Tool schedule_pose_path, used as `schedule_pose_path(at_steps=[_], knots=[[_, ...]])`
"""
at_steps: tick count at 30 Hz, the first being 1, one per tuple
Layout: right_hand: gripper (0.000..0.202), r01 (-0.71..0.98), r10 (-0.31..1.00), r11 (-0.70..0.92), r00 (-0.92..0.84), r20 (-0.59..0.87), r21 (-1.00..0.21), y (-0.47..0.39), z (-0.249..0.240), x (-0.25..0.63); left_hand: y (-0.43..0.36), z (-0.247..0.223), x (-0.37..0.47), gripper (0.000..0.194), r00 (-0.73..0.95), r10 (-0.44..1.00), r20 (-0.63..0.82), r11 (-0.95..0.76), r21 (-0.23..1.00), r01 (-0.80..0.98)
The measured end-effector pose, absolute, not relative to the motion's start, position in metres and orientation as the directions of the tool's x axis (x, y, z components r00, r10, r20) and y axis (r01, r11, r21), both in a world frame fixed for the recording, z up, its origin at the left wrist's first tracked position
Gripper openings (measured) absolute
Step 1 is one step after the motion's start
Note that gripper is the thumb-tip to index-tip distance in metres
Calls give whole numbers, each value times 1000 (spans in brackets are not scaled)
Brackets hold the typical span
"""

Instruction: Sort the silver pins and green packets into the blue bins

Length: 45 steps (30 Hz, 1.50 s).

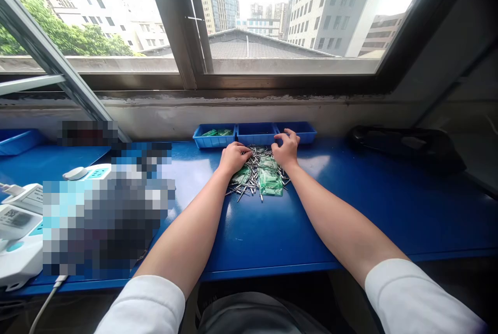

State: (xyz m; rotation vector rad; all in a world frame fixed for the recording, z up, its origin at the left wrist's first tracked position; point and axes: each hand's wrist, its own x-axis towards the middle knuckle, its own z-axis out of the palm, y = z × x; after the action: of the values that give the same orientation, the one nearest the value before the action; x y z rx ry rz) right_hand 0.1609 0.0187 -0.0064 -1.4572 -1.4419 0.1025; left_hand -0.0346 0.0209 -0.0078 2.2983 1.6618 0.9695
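Note:
My left hand (233, 158) is at the upper left side of a pile of thin metal rods (253, 177), its fingers drawn together over them. Whatever may be between those fingertips is too small to make out. Over the pile's upper right side is my right hand (287, 149), fingers bent and apart, with nothing visible in it. Its raised fingers overlap the front of the right blue bin (307, 134). Green clear packets (271, 182) lie among the rods, between and below both hands.
Behind the pile stand a left blue bin (213, 140) with green packets inside and a middle blue bin (254, 139). White power strips (23, 235) and blurred items crowd the left side. A black bag-like object (404, 150) lies at the right, beneath the window.

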Motion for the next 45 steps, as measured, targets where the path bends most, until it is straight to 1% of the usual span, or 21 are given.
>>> schedule_pose_path(at_steps=[3, 6, 9, 12, 15, 17, 21, 23, 26, 31, 36, 38, 41, 43, 45], knots=[[18, 675, 782, 311, 218, 584, -669, 18, -6, 160, 21, -9, -34, 20, 180, 878, 443, -396, 464, 792], [17, 667, 795, 330, 185, 577, -668, 19, -7, 160, 20, -9, -33, 20, 194, 858, 476, -424, 442, 791], [16, 667, 793, 345, 168, 585, -660, 20, -8, 161, 18, -7, -31, 20, 208, 856, 474, -426, 418, 802], [17, 679, 784, 359, 153, 601, -641, 21, -9, 162, 16, -5, -31, 19, 204, 855, 476, -417, 399, 816], [21, 687, 767, 398, 114, 631, -608, 20, -7, 160, 14, -2, -29, 17, 177, 841, 512, -406, 381, 831], [22, 685, 754, 447, 57, 654, -575, 18, -6, 158, 11, 1, -27, 16, 157, 823, 546, -403, 366, 839], [25, 645, 719, 580, -119, 684, -498, 15, -4, 151, 7, 8, -20, 16, 143, 774, 616, -424, 336, 841], [25, 612, 721, 618, -191, 666, -494, 14, -5, 148, 5, 10, -18, 16, 163, 758, 632, -459, 338, 822], [20, 580, 755, 612, -226, 615, -537, 13, -5, 147, 5, 10, -16, 16, 185, 746, 639, -504, 361, 785], [18, 543, 779, 586, -176, 601, -601, 13, -3, 150, 5, 8, -17, 17, 188, 761, 621, -520, 410, 749], [20, 495, 801, 569, -153, 579, -656, 14, -4, 149, 4, 9, -18, 15, 217, 741, 635, -556, 400, 729], [21, 414, 821, 556, -140, 553, -721, 13, -2, 148, 4, 9, -19, 16, 205, 744, 636, -540, 392, 745], [27, 215, 860, 511, -136, 492, -832, 10, 4, 147, 6, 10, -21, 20, 169, 755, 634, -505, 397, 766], [29, 96, 874, 478, -144, 463, -873, 7, 10, 147, 7, 11, -21, 23, 164, 766, 621, -496, 409, 766], [31, 26, 882, 455, -151, 446, -890, 3, 15, 148, 7, 11, -22, 27, 175, 781, 600, -496, 425, 758]])
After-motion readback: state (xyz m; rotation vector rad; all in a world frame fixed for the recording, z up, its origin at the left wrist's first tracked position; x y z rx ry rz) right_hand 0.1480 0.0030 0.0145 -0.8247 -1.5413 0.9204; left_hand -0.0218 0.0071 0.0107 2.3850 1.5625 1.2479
